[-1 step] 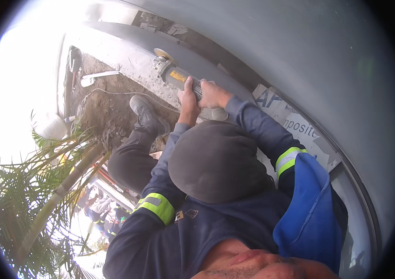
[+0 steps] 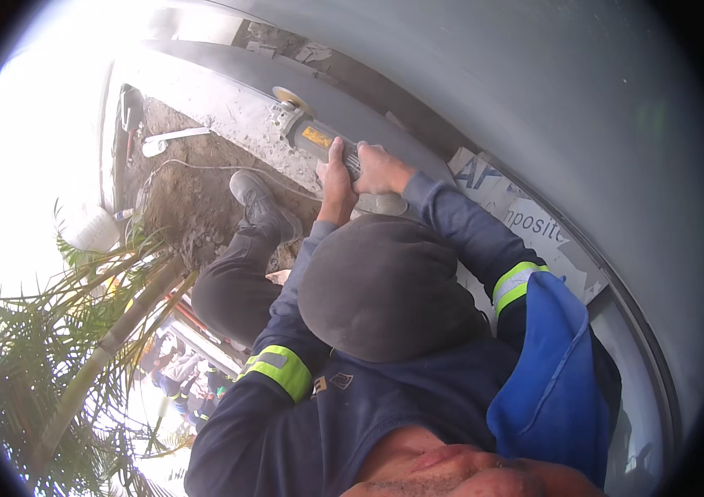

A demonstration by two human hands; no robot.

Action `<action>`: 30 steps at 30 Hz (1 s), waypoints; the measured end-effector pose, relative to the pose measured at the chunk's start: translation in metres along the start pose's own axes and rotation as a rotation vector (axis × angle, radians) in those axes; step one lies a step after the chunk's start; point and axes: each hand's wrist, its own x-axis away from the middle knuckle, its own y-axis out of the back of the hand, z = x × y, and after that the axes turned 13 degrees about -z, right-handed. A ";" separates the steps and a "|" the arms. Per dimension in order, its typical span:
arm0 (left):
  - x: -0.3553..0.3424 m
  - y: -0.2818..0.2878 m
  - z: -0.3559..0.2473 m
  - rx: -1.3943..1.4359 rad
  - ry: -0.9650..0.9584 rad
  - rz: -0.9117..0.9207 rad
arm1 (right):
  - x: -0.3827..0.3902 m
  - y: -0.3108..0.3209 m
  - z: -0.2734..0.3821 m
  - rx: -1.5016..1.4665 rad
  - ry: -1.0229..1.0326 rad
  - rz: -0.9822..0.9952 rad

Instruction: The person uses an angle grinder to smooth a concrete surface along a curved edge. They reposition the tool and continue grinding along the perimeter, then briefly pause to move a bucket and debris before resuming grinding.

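Holding grinder, L grip, R grip, disc fwd

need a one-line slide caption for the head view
Left hand and right hand grip an angle grinder, a grey shoe planted on bare soil, a palm at left.

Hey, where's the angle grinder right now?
In the head view, the angle grinder is above centre, slightly left, held between the left grip and right grip, with a grey shoe to its lower left.
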 end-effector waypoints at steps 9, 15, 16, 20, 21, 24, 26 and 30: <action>-0.005 0.000 0.011 -0.042 -0.007 0.017 | 0.006 0.006 -0.009 -0.034 0.015 -0.014; -0.021 0.004 0.007 -0.053 0.004 0.025 | -0.011 -0.007 -0.011 -0.036 0.036 -0.020; -0.022 0.003 0.006 -0.049 0.019 0.033 | -0.013 -0.008 -0.011 -0.032 0.039 -0.022; -0.027 0.002 0.004 -0.022 -0.008 0.048 | -0.022 -0.012 -0.012 -0.020 0.036 -0.021; -0.030 0.002 0.004 -0.016 -0.009 0.049 | -0.025 -0.014 -0.012 -0.023 0.033 -0.015; -0.040 0.006 0.005 0.003 -0.016 0.068 | -0.030 -0.016 -0.009 -0.037 0.030 -0.007; -0.042 0.005 0.001 0.006 0.004 0.064 | -0.030 -0.013 -0.004 -0.051 0.025 -0.020; -0.038 -0.001 -0.005 0.008 0.061 0.051 | -0.034 -0.012 -0.002 -0.026 -0.004 0.007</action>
